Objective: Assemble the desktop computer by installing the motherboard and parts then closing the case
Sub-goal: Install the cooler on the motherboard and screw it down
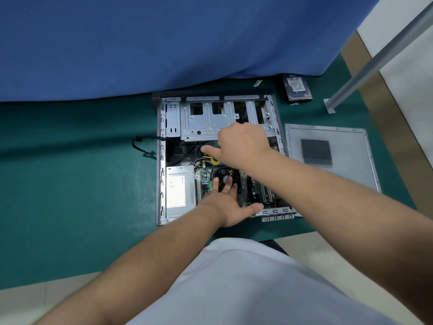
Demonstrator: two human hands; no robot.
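We have the motherboard (pixel 246 186) and power supply (pixel 179 192) already sitting in the open case (pixel 161 160), our left hand (pixel 228 202) spread flat on the CPU fan (pixel 226 178) while our right hand (pixel 242 143) grips a screwdriver (pixel 214 158) over the board. We judge ourselves about midway: the hard drive (pixel 297 88) and side panel (pixel 328 153) lie outside on the green mat (pixel 82 172), not yet fitted.

head camera: sits high on the person | looks forward and down | close over both arms | open grey metal computer case (pixel 161 160) lies just past the fingers (pixel 228 184) | no second view
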